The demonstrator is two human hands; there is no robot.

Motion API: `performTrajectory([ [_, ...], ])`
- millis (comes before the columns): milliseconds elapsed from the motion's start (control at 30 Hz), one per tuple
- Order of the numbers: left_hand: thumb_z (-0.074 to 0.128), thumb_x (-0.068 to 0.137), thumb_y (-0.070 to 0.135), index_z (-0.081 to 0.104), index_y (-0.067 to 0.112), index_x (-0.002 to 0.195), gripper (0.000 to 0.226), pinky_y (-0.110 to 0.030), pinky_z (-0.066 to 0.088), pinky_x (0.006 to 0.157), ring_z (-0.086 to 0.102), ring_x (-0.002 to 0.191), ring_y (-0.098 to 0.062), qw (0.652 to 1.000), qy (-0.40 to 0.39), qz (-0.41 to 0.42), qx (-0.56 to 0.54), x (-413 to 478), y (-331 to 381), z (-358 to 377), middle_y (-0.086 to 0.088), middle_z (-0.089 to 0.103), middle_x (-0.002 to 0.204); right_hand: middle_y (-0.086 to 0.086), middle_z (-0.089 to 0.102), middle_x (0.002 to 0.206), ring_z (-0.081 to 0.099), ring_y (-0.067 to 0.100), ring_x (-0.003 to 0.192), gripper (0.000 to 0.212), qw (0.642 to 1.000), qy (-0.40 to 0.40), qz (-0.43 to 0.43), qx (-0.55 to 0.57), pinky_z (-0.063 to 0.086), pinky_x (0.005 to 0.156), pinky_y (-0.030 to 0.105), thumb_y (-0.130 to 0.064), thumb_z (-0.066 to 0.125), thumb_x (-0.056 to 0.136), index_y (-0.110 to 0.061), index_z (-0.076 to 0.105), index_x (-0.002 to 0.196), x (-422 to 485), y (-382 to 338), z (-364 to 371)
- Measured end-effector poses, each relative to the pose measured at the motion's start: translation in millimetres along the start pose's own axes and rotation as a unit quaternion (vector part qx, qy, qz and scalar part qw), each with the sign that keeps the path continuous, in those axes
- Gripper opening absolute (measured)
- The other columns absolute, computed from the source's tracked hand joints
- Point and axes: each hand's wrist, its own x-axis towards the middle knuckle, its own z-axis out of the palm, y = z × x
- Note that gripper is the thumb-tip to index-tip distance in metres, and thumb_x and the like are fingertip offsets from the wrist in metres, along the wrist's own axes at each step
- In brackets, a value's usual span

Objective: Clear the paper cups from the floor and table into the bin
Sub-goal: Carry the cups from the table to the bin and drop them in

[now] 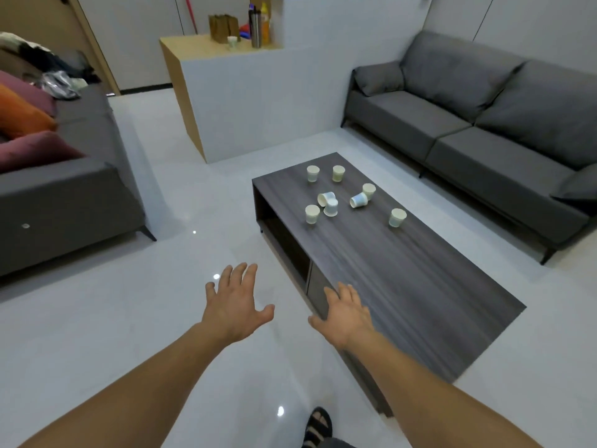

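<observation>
Paper cups (330, 207) sat in a loose cluster on the far half of the dark counter (403, 286), eight as far as I could count. Most stood upright, while two near the middle lay on their sides, one of them touching what looked like an upturned cup. A lone cup (232, 42) stood on the wooden ledge (200, 46) far off, near a steel flask (256, 27). I saw no cups on the stretch of floor (129, 318) in view, and no bin either. My left hand (237, 302) was stretched out over the floor, fingers spread wide and holding nothing. My right hand (347, 313) reached over the near left edge of the counter, fingers straight and close together, also holding nothing. Both were well short of the cluster, so I judged I was only approaching, hands flat and ready because such light cups could be gathered or nested several at a time. The tipped ones might roll off the edge if nudged. Grey sofas (484, 124) flanked the counter on the left and right.
</observation>
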Motion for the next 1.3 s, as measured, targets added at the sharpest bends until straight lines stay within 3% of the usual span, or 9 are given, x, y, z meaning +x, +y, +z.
performTrajectory([
  [367,0.045,0.081,0.067,0.005,0.026,0.151,0.091,-0.054,0.014,0.115,0.001,0.147,-0.025,1.0,-0.015,0.012,-0.02,193.3,-7.4,-12.9,0.001,0.008,0.159,0.003,-0.001,0.164,-0.006,0.024,0.15,0.082,1.0,0.013,-0.004,-0.008,0.013,0.118,0.05,-0.059,0.049,0.09,-0.026,0.01,0.155,180.1,-18.7,-83.4],
  [733,0.052,0.08,0.064,0.005,0.025,0.151,0.093,-0.054,0.017,0.115,0.003,0.147,-0.025,0.993,-0.06,0.103,-0.02,402.1,-24.9,-39.2,0.001,0.009,0.159,0.002,0.004,0.163,0.008,0.025,0.149,0.085,0.993,-0.02,0.111,0.025,0.023,0.117,0.05,-0.058,0.054,0.089,-0.028,0.01,0.155,327.3,-32.9,-121.3],
  [1133,0.06,0.077,0.056,0.004,0.024,0.151,0.098,-0.045,0.024,0.114,0.015,0.144,-0.024,0.977,-0.191,0.094,-0.013,551.7,-10.6,19.8,0.001,0.018,0.156,0.005,0.011,0.16,0.019,0.028,0.144,0.091,0.991,-0.081,0.096,0.048,0.033,0.11,0.042,-0.05,0.062,0.086,-0.023,0.009,0.153,525.3,-0.8,-118.0],
  [1300,0.06,0.079,0.053,0.004,0.022,0.152,0.097,-0.042,0.022,0.115,0.016,0.143,-0.023,0.97,-0.232,0.068,-0.041,615.8,-5.1,74.2,-0.003,0.021,0.154,0.006,0.011,0.159,0.022,0.031,0.141,0.089,0.993,-0.103,0.065,0.008,0.042,0.101,0.047,-0.046,0.064,0.084,-0.022,0.012,0.152,619.2,24.7,-86.4],
])
